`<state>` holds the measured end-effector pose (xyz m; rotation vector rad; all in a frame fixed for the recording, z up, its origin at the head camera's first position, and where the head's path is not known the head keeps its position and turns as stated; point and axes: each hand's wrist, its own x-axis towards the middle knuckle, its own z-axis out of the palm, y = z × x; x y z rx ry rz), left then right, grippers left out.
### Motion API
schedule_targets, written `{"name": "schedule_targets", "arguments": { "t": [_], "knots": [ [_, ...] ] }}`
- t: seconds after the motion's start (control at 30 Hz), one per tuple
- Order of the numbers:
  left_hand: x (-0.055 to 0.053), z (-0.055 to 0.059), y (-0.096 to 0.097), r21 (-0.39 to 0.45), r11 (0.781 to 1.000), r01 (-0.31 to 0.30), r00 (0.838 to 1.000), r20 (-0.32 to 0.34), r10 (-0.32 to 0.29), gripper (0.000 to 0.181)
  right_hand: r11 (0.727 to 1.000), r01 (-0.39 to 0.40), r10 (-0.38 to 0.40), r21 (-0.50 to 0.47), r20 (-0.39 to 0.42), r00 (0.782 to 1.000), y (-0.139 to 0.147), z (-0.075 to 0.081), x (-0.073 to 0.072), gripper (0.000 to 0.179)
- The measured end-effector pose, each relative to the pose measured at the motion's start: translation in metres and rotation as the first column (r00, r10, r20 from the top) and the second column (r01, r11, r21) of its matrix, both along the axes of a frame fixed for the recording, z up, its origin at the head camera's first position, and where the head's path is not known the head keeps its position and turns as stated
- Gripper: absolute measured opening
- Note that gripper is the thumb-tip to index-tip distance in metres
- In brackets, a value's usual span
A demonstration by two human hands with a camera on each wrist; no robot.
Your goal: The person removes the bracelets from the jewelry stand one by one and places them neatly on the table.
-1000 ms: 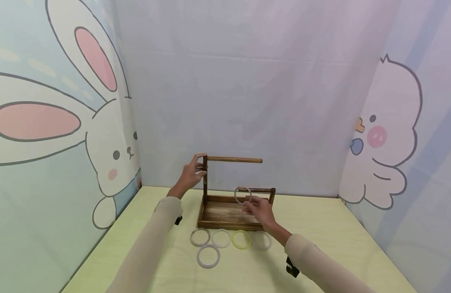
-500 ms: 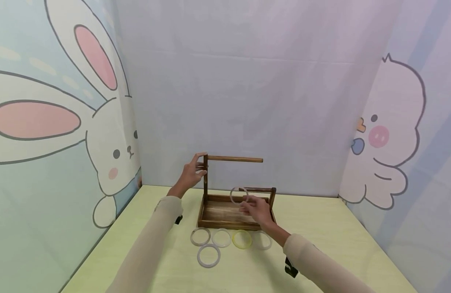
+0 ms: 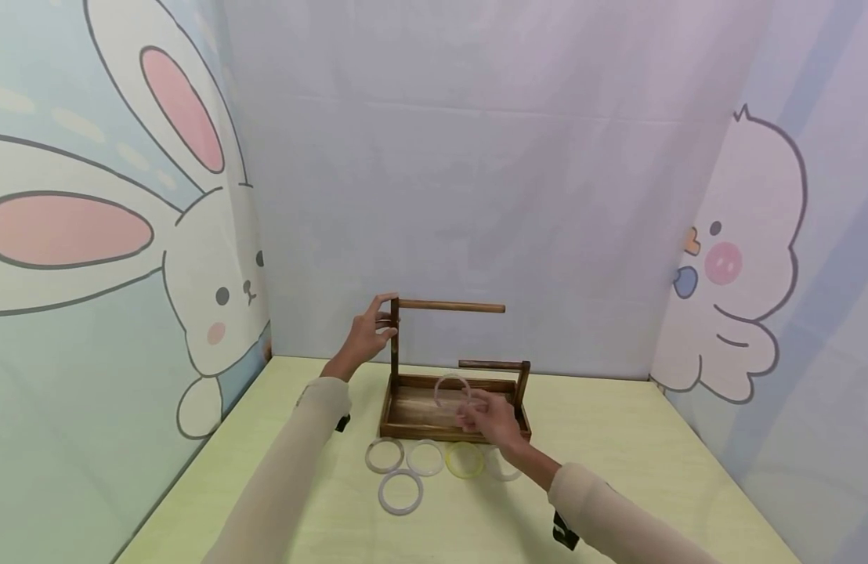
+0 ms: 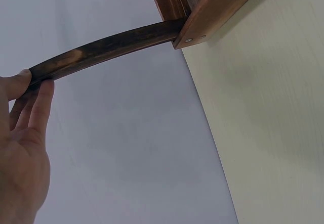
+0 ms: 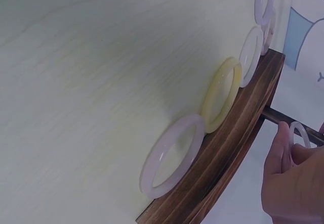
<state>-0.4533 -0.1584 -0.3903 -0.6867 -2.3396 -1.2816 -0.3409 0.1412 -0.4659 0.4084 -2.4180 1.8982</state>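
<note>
A brown wooden stand has a tray base point(image 3: 434, 432), a tall post point(image 3: 395, 356) at its left and a shorter post point(image 3: 522, 384) at its right. My left hand point(image 3: 363, 341) grips the top of the tall post, thumb on one side and fingers on the other in the left wrist view. Over the tray, my right hand point(image 3: 496, 419) pinches a pale pinkish bangle point(image 3: 452, 376), held upright below and in front of the short rod point(image 3: 486, 365). In the right wrist view, the hand partly covers that bangle point(image 5: 292, 133).
Along the tray's front lie a greyish bangle point(image 3: 385, 472), a white bangle point(image 3: 425, 475), a yellow bangle point(image 3: 465, 476) and a pale bangle point(image 3: 506, 479) partly behind my right arm. Nearer is a lavender bangle point(image 3: 400, 511). A long rod point(image 3: 451, 306) juts right from the tall post.
My right hand has carried the pinched bangle left and then down, away from the short rod's free end. My left hand has stayed on the tall post.
</note>
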Motion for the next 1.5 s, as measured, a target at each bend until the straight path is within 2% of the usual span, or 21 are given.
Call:
{"name": "schedule_targets", "arguments": {
  "t": [0.13,0.33,0.53,0.67,0.83,0.93,1.23,1.5],
  "knots": [
    [0.001,0.000,0.000,-0.004,1.000,-0.007,1.000,0.007,0.007,0.073,0.999,-0.038,0.038,-0.007,0.024,0.999,0.002,-0.003,0.008,0.041],
    [0.001,0.000,0.000,0.003,1.000,-0.016,0.999,0.035,0.016,0.076,0.991,-0.128,0.128,-0.043,0.015,0.992,0.005,-0.007,0.019,0.046],
    [0.001,-0.001,0.000,0.004,1.000,-0.017,0.999,0.031,0.017,0.076,0.979,-0.202,0.203,-0.038,0.011,0.979,0.010,-0.014,0.026,0.050],
    [0.000,-0.002,0.000,0.004,1.000,-0.017,0.999,0.027,0.017,0.076,0.974,-0.219,0.221,-0.051,0.039,0.974,0.013,-0.018,0.033,0.050],
    [0.000,-0.001,0.000,0.006,1.000,-0.005,1.000,0.028,0.005,0.077,0.969,-0.238,0.245,-0.070,0.118,0.962,0.018,-0.024,0.042,0.053],
    [0.000,0.000,0.000,0.009,1.000,-0.007,1.000,0.029,0.007,0.077,0.969,-0.241,0.245,-0.049,0.155,0.957,0.019,-0.027,0.046,0.055],
    [0.001,0.000,0.000,0.007,1.000,-0.005,1.000,0.025,0.005,0.078,0.962,-0.271,0.262,0.019,0.196,0.945,0.020,-0.031,0.057,0.053],
    [0.001,0.000,0.001,0.004,1.000,-0.004,1.000,0.020,0.004,0.078,0.939,-0.344,0.329,0.028,0.225,0.917,0.024,-0.037,0.064,0.056]
  ]
}}
